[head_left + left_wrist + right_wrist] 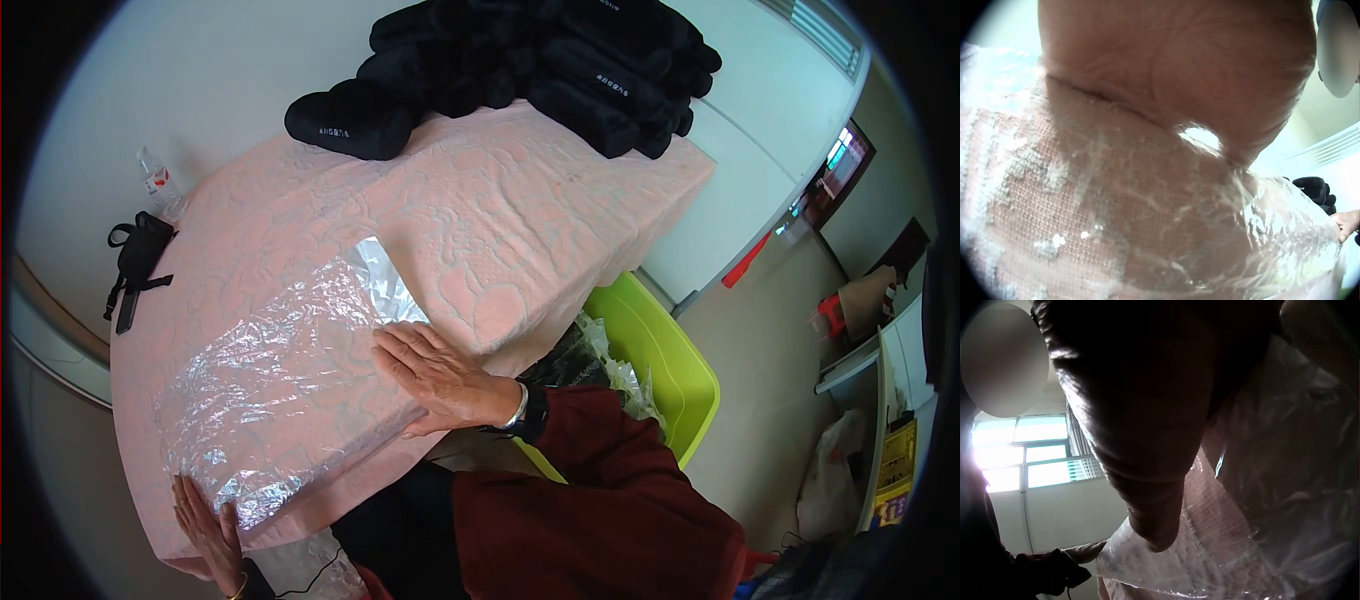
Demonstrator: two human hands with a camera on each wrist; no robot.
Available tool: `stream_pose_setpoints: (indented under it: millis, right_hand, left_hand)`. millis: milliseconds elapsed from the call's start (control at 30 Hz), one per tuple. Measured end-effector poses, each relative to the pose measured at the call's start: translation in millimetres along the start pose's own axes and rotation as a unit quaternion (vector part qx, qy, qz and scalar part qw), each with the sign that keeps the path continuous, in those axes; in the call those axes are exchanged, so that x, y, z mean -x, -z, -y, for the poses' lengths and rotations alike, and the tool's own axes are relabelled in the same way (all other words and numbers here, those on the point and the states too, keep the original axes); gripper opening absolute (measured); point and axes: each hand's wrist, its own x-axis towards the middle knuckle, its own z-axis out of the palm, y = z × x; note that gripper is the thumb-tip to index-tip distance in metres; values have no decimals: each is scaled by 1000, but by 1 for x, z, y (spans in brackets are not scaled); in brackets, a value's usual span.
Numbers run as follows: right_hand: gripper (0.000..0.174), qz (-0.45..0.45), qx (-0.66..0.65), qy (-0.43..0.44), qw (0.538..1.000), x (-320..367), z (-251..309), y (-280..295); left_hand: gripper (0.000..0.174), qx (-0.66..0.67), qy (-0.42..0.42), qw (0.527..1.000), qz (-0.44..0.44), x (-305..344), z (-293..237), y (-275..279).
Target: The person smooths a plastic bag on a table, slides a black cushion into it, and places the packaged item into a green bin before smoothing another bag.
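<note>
A clear plastic bag with a white band at one end lies spread over the pink patterned cloth of the table. Near that banded end my right hand rests flat on the bag, its fingers extended. My left hand lies at the bag's opposite, near-left end, fingers straight on the plastic. In the left wrist view, the left palm presses against the shiny film. The right wrist view shows the right hand dark over the film, most of its fingers hidden.
Several black plush cushions are piled along the table's far side. A black strapped pouch and a plastic bottle lie at the left. A lime-green bin holding plastic wrapping stands on the floor beside the table's right edge.
</note>
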Motion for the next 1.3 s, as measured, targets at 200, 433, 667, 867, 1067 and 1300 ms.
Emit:
stream_pose_setpoints:
  millis: [200, 433, 667, 867, 1067, 1300]
  right_hand:
    - [111, 5, -3, -3, 1000, 0, 1, 1]
    - [110, 7, 2, -3, 1000, -1, 1, 3]
    - [111, 2, 5, 0, 1000, 0, 1, 3]
    - [112, 0, 3, 3, 1000, -1, 1, 3]
    - [111, 3, 3, 2, 1000, -1, 1, 4]
    - [109, -8, 5, 4, 1000, 0, 0, 0]
  left_hand:
    - [88, 14, 7, 1000, 6, -2, -1, 1]
    - [88, 9, 3, 1000, 9, -1, 0, 0]
    - [87, 10, 3, 1000, 8, -1, 1, 0]
    - [87, 11, 6, 1000, 8, 0, 1, -1]
    - [87, 2, 5, 1000, 7, 0, 0, -1]
    - [85, 8, -1, 1000, -1, -1, 0, -2]
